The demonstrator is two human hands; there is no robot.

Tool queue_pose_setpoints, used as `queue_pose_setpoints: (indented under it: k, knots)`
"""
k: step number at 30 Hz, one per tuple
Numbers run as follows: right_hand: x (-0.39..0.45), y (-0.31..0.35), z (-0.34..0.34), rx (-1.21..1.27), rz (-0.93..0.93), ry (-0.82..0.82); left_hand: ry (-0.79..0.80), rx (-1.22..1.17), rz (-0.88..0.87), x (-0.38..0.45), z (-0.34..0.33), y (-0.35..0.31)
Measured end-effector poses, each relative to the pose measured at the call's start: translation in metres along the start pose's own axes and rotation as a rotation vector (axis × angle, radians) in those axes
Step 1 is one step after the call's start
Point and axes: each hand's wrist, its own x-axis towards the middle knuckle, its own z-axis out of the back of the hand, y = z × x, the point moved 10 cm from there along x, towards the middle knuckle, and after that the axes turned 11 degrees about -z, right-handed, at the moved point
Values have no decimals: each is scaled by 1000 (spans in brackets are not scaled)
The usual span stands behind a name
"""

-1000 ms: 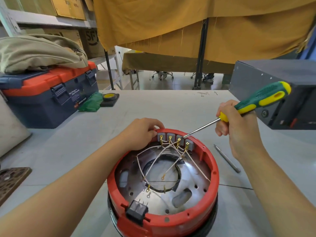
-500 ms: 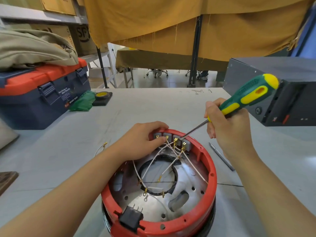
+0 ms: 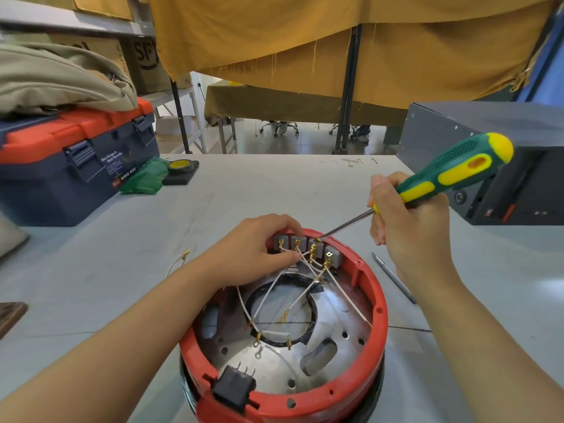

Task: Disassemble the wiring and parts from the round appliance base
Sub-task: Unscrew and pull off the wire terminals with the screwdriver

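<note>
Your right hand grips the screwdriver, tip on the terminal block at the base's twelve o'clock, your left hand pinching its left end

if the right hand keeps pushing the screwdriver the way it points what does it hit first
Likely the third grey terminal block on the red round base: the green-and-yellow screwdriver in the right hand has its tip already there.

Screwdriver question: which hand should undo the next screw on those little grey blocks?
The right hand. It already grips the screwdriver, whose tip sits at the terminal block. The left hand holds no tool and grips the block's left end, apparently steadying it.
</note>
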Motion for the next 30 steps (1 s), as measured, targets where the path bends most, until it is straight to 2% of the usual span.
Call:
queue_pose_setpoints:
  k: [15,30]
  knots:
    - [-4,5,0,-67,46,-41,19,9,-25,0,-2,-3]
    - [-4,30,-27,-220,166,48,41,22,-91,2,-5,-12]
